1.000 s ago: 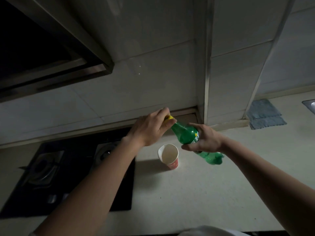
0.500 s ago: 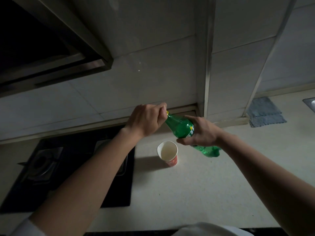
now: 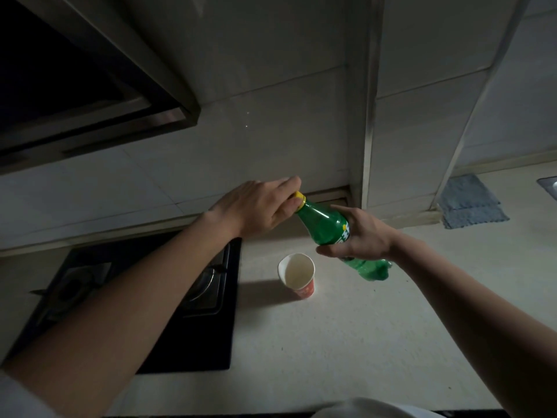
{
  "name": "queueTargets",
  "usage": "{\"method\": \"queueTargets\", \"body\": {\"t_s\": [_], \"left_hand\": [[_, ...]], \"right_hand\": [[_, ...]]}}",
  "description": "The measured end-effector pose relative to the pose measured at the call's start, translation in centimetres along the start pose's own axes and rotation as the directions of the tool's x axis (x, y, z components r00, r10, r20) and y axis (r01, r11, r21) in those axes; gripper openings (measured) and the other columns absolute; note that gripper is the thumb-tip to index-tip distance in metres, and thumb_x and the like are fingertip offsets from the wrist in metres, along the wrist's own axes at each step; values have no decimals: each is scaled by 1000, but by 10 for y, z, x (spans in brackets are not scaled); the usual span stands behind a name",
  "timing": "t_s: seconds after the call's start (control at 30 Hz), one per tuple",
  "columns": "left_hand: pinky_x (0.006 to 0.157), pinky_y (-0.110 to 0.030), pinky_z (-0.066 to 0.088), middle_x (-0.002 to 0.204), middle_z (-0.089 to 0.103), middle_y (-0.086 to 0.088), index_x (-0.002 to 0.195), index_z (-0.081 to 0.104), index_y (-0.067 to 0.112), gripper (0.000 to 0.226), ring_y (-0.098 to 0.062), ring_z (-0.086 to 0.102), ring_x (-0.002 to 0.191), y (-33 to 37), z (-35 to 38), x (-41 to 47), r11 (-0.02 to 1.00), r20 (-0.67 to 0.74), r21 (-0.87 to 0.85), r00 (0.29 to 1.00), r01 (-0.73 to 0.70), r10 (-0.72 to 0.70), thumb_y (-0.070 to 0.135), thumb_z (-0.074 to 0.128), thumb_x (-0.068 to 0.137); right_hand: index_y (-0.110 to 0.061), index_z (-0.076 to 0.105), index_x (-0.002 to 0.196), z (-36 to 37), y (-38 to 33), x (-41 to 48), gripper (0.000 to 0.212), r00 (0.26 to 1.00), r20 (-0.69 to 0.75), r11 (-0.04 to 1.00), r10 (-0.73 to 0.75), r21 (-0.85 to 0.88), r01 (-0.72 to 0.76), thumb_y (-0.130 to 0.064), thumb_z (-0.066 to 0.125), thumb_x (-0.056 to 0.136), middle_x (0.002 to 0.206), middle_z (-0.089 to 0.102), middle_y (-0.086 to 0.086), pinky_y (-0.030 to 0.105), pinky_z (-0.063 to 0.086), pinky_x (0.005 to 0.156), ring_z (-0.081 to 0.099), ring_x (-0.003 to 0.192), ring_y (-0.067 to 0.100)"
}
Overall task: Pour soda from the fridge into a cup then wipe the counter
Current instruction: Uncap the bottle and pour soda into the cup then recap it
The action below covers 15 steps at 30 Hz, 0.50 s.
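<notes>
A green soda bottle (image 3: pixel 324 224) is held tilted above the counter, neck pointing up and left. My right hand (image 3: pixel 358 235) grips its middle around the label. My left hand (image 3: pixel 259 208) has its fingers curled round the yellow cap (image 3: pixel 299 197) at the bottle's top. Below the bottle a paper cup (image 3: pixel 297 271), white inside and red outside, stands upright on the pale counter (image 3: pixel 346 342). Nothing is visibly pouring. A folded grey cloth (image 3: pixel 470 202) lies on the counter at the far right, near the wall.
A black gas hob (image 3: pixel 144 297) fills the counter's left side, close to the cup. A range hood (image 3: pixel 90 86) hangs at upper left. A tiled wall and a corner pillar (image 3: pixel 369 116) stand behind. A sink edge (image 3: pixel 548 185) shows at far right.
Both hands and the bottle have risen slightly relative to the cup. My left hand has turned on the cap; the yellow cap shows more than half a second ago.
</notes>
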State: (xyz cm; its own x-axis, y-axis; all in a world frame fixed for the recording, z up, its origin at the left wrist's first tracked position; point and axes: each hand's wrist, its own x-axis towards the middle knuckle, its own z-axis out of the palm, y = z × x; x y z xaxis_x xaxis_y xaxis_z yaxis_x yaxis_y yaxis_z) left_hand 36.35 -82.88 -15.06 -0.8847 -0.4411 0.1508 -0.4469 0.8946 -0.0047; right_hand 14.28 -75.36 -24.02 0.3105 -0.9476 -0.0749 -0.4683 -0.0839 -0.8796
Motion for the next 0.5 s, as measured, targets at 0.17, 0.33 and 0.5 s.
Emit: {"method": "queueTargets", "body": {"t_s": [0.17, 0.33, 0.5], "left_hand": [[50, -35, 37, 66, 54, -7, 93, 50, 4, 47, -27, 52, 54, 2, 13, 2, 984, -25, -163, 996, 78, -83, 42, 23, 100], [54, -38, 42, 62, 49, 0, 82, 43, 16, 42, -20, 50, 54, 7, 18, 5, 950, 13, -232, 977, 208, -211, 44, 20, 103], [58, -34, 40, 78, 53, 6, 93, 45, 21, 40, -18, 54, 67, 4, 9, 11, 956, 159, -121, 956, 269, -249, 55, 24, 100]], "right_hand": [[-19, 50, 129, 1, 4, 4, 63, 1000, -5, 1000, -26, -15, 26, -34, 82, 77, 85, 68, -2, 27, 56, 61, 68, 63, 11], [-15, 43, 140, -3, 9, 6, 80, 997, -79, 992, -25, -124, 15, -42, 81, 75, 107, 67, 2, 29, 59, 74, 68, 77, 9], [-18, 48, 134, -2, 15, 5, 69, 998, -59, 998, 36, -47, -39, -36, 81, 76, 90, 71, 2, 25, 57, 63, 68, 63, 13]]}}
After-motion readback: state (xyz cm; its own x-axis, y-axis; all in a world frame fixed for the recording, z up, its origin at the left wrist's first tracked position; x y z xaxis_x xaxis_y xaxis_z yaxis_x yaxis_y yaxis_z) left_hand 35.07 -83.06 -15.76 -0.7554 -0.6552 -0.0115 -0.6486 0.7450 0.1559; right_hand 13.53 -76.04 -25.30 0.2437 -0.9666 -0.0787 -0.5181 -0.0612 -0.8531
